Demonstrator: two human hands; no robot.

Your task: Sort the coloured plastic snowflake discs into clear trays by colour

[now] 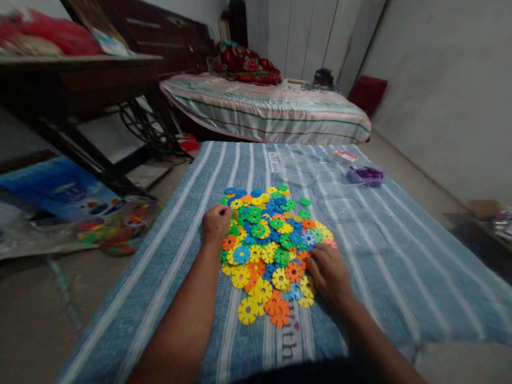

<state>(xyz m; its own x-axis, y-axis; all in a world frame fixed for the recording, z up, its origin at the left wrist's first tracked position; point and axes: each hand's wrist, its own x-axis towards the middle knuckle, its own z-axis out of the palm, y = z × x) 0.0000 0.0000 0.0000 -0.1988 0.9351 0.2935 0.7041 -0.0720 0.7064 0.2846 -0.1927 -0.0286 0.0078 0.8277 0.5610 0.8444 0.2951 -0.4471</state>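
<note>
bare striped cloth [384, 250] right of disc pile [272, 245], purple bag [366, 175] beyond

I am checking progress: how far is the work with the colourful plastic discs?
Done: the discs lie in one pile on the striped cloth. In hand: left hand and right hand rest on its edges. Left: none visibly joined together.

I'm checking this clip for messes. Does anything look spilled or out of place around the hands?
Nothing looks damaged. The colourful flower-shaped discs lie in one loose heap on the striped blue cloth, with the left hand and right hand at its edges. A small purple item sits apart, farther back.
</note>
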